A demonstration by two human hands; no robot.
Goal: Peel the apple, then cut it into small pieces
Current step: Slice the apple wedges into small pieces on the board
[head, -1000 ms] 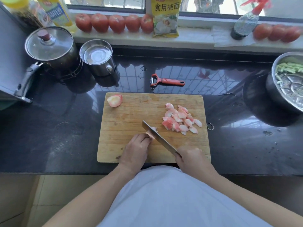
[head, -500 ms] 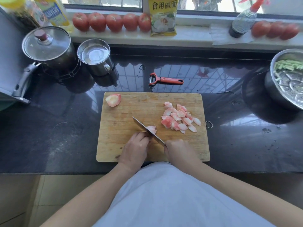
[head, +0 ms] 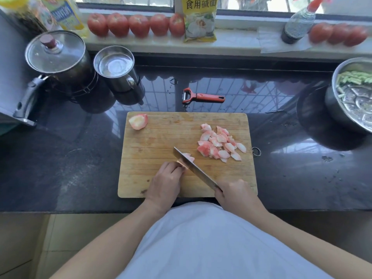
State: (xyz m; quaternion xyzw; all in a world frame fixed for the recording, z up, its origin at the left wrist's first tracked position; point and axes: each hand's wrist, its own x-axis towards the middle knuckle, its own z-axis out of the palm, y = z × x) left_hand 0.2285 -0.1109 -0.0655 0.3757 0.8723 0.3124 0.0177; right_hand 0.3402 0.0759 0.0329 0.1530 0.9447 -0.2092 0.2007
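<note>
On a wooden cutting board (head: 161, 137), the left hand (head: 165, 182) curls its fingers over a small apple wedge (head: 188, 158), pinning it down. The right hand (head: 234, 195) grips a knife (head: 193, 168) whose blade rests against that wedge, touching the left fingertips. Cut apple pieces (head: 219, 144) lie just beyond the blade; an uncut peeled apple chunk (head: 138, 121) sits far beyond the left hand. With so little wedge left, the blade could nick a fingertip. A yellow packet (head: 200, 19) on the windowsill beyond reads "食用碱面".

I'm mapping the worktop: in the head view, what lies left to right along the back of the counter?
Lidded pot → steel mug → red peeler → steel bowl of greens.
</note>
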